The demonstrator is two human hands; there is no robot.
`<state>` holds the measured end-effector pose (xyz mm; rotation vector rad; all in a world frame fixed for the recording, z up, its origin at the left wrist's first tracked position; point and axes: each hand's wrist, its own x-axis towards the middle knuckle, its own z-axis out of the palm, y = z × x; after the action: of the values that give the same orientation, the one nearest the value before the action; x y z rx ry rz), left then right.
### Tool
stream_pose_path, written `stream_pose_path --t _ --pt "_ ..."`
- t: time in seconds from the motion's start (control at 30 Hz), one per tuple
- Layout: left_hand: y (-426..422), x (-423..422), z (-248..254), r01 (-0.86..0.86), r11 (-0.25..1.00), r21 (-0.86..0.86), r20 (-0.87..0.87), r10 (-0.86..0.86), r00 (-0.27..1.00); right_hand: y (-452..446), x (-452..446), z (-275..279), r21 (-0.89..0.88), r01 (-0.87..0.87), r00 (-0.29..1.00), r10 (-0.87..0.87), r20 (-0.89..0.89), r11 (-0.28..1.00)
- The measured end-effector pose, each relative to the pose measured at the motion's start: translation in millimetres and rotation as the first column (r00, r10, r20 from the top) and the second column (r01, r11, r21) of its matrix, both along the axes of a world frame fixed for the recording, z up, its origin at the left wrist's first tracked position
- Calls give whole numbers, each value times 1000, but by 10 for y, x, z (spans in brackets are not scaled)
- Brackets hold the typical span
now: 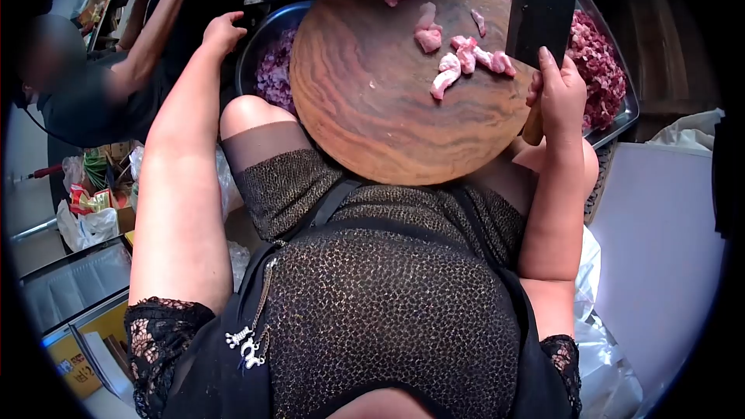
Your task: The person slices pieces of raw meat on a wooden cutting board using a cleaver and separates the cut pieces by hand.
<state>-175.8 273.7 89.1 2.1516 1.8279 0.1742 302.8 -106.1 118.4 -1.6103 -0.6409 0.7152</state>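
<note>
My right hand (pixel 563 97) is wrapped round the wooden handle of a cleaver (pixel 545 8), whose wide dark blade points up and away over the right edge of the board. Several pieces of raw meat (pixel 466 54) lie on the round wooden chopping board (pixel 372 132), mostly right of its middle. My left hand (pixel 223 33) is held out at the left, near the rim of a basin, with its fingers apart and nothing visible in them.
A metal basin (pixel 247 58) of chopped meat sits left of the board. To the right, a metal tray (pixel 630 120) holds more chopped meat (pixel 596 70). Another person (pixel 101 81) is at the upper left. Plastic bags (pixel 89 225) and a pale flat panel (pixel 652 240) flank me.
</note>
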Motion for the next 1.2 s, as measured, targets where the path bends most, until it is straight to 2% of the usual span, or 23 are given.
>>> stream_pose_path --t 0.03,0.13,0.2,0.27,0.3,0.33,0.4,0.43,0.47,0.53,0.57,0.67,0.73,0.8,0.93,0.97,1.0,1.03,1.07,1.1,1.13,1.17,1.2 --pt "-61 50 26 -26 1000 -1 -18 26 1000 -13 40 -43 30 16 999 -15 -30 999" --pt "-22 -42 18 74 985 154 -104 -58 993 -20 80 -37 94 69 992 -58 -114 993" --pt "-237 144 197 -134 989 60 -82 139 987 -40 81 0 82 90 983 -75 -170 993" --pt "-137 14 65 -64 988 140 -48 71 996 -55 83 19 92 87 977 -67 -202 992" --pt "-95 -1 32 -83 982 169 -39 91 995 -57 92 2 98 90 974 -67 -217 991" --pt "-67 -18 -20 -186 980 72 155 173 973 -57 92 -2 102 93 970 -67 -233 990" --pt "-138 94 45 -203 975 96 205 180 962 -61 73 20 109 95 969 -67 -238 989" --pt "-169 89 67 -60 969 240 90 39 995 -64 71 29 105 93 969 -66 -237 990" --pt "-212 147 126 -59 968 243 90 38 995 -63 72 33 108 94 969 -66 -238 990" --pt "-363 366 357 -96 978 185 -117 119 986 -70 67 38 114 87 969 -57 -241 990" --pt "-417 442 488 -123 992 23 -162 125 979 -74 65 40 114 88 968 -58 -243 990" --pt "-274 319 312 -30 999 43 -246 40 968 -87 64 48 126 89 967 -55 -250 988" --pt "-256 282 301 -30 1000 -6 -251 27 968 -88 69 46 130 83 966 -48 -253 988" --pt "-273 247 241 1 996 93 -106 9 994 -97 84 25 122 77 967 -44 -251 990" --pt "-206 205 184 -13 984 179 -78 27 997 -105 85 47 100 89 967 -62 -246 991" --pt "-230 305 229 52 981 187 -94 -35 995 -104 107 22 111 84 966 -54 -254 990" --pt "-306 485 274 188 949 251 -177 -146 973 -107 103 20 130 105 958 -65 -280 986" --pt "-416 783 272 224 948 225 -72 -213 974 -105 97 46 160 122 955 -72 -287 980" --pt "-709 1200 349 329 918 222 68 -351 934 -103 105 51 190 140 953 -80 -294 972" --pt "-1016 1664 431 425 894 141 104 -440 892 -90 143 13 198 162 945 -94 -314 967" --pt "-1194 1976 325 633 746 208 173 -665 727 -79 148 35 215 173 943 -99 -317 961" --pt "-1412 2349 228 776 569 272 169 -822 544 -79 154 51 231 175 936 -89 -341 957" --pt "-1562 2707 -95 813 470 344 185 -883 433 -83 160 60 246 179 928 -80 -363 953"
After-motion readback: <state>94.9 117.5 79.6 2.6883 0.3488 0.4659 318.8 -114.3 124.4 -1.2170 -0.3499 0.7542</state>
